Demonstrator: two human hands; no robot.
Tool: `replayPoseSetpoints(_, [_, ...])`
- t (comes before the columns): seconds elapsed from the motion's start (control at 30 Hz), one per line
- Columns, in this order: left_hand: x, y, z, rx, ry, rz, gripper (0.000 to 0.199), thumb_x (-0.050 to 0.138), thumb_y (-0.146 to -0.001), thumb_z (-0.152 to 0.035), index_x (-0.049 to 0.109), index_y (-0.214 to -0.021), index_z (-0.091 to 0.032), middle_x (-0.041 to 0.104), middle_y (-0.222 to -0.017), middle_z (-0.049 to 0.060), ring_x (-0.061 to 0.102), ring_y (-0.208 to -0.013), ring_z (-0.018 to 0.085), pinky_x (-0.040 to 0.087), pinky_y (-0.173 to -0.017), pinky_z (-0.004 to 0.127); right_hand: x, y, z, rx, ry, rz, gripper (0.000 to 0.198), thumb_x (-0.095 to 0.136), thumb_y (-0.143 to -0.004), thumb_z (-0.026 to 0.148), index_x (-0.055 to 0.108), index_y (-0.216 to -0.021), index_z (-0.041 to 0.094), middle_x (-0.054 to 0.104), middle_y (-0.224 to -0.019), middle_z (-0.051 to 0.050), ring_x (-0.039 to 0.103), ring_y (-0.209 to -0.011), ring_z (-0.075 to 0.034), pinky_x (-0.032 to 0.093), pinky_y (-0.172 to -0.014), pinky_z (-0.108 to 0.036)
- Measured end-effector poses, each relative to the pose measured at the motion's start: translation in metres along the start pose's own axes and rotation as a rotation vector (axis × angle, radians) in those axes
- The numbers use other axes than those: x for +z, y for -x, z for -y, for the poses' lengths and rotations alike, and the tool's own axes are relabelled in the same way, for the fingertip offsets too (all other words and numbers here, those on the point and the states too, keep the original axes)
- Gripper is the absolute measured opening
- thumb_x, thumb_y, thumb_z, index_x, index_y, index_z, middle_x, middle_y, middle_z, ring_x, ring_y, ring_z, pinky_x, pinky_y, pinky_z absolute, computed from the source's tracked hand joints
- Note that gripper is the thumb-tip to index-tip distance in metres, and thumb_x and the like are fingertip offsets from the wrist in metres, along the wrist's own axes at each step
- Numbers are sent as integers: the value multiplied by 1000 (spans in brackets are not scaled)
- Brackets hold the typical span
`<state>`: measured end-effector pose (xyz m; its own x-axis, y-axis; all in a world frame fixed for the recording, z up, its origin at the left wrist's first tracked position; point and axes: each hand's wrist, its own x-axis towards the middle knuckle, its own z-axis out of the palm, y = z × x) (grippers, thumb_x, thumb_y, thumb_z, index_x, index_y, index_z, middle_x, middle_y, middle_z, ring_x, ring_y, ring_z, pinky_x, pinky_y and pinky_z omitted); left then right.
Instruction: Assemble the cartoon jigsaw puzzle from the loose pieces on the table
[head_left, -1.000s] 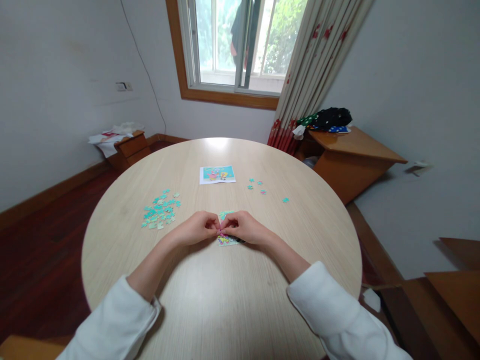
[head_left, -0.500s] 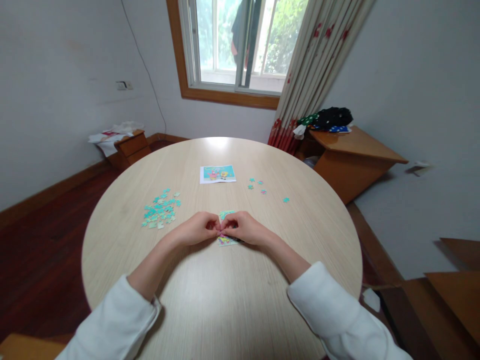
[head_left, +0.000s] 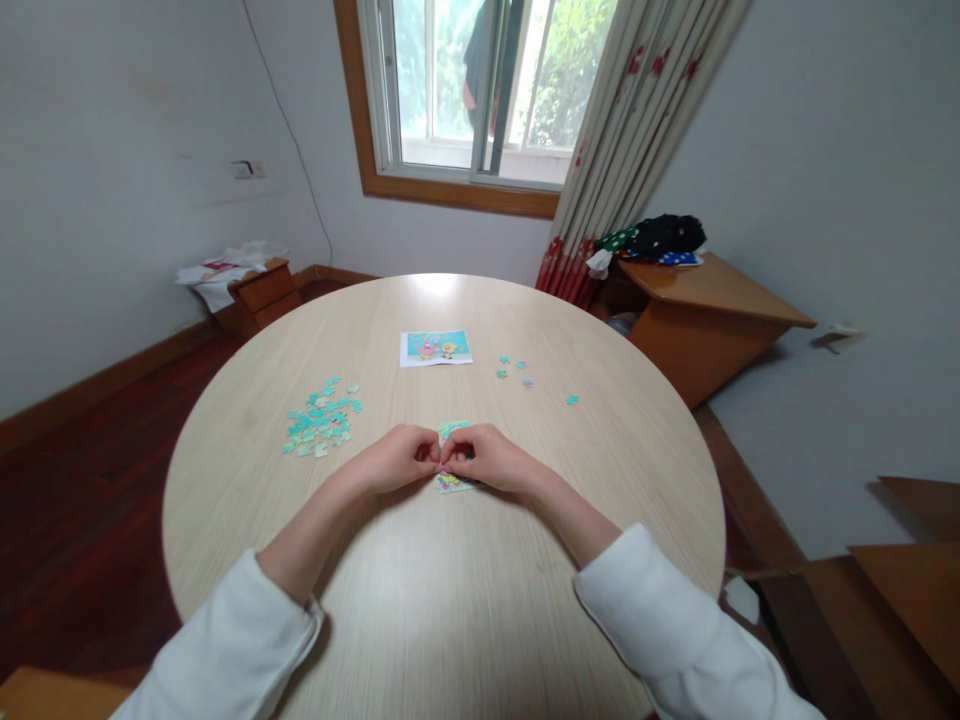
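Observation:
My left hand [head_left: 407, 457] and my right hand [head_left: 485, 457] meet fingertip to fingertip over a partly assembled jigsaw puzzle [head_left: 454, 484] on the table. Both hands are closed in a pinch at the puzzle's left edge. Between the fingertips shows a bit of pink, a small puzzle piece whose outline is mostly covered. Yellow and multicoloured parts of the puzzle show below my fingers, and turquoise parts above them. The middle of the puzzle is hidden by my right hand.
A heap of turquoise puzzle pieces [head_left: 322, 420] lies to the left on the round table [head_left: 465, 610]. Several loose pieces [head_left: 502, 374] lie to the right, one piece [head_left: 572, 400] farther off. A picture card [head_left: 436, 348] with cartoon figures rests behind the puzzle.
Both hands stay at the same spot, with only slight shifts of the fingers. The heap, the loose pieces and the card have not moved.

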<state>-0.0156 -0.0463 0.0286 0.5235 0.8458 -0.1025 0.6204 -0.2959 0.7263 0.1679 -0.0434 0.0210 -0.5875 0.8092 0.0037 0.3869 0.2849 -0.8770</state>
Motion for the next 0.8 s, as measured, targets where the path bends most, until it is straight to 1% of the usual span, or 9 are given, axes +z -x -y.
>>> replayPoseSetpoints(0.23, [-1,1,-3,-21,-15,-7,25,53,-69,-39,50,-61,-16,48,-58,-4,40,-57,11,30,-54,22,0,-1,-1,-24,92,9,6,60,-73,12,66,-70,13,55,-61,3,47,-59,-8,37,-58,-20])
replayPoseSetpoints(0.43, [-2,0,-3,-31,-53,-15,25,54,-70,-39,49,-61,-16,47,-57,-4,40,-56,10,28,-53,22,-1,0,2,-20,115,7,7,60,-74,11,67,-72,13,56,-62,2,49,-59,-8,37,-58,-19])
replayPoseSetpoints(0.67, [3,-3,-4,-47,-187,-121,28,50,-77,-39,51,-61,-16,50,-57,-3,42,-56,12,26,-52,24,-8,1,4,-35,219,-67,9,59,-75,10,66,-71,13,57,-63,2,49,-60,-8,37,-59,-20])
replayPoseSetpoints(0.8, [6,-4,-6,-49,-231,-176,26,49,-80,-36,54,-64,-17,53,-58,-1,44,-57,12,26,-54,24,-11,-1,-2,-44,225,-116,8,59,-77,11,65,-72,13,57,-64,2,49,-61,-8,38,-60,-20])
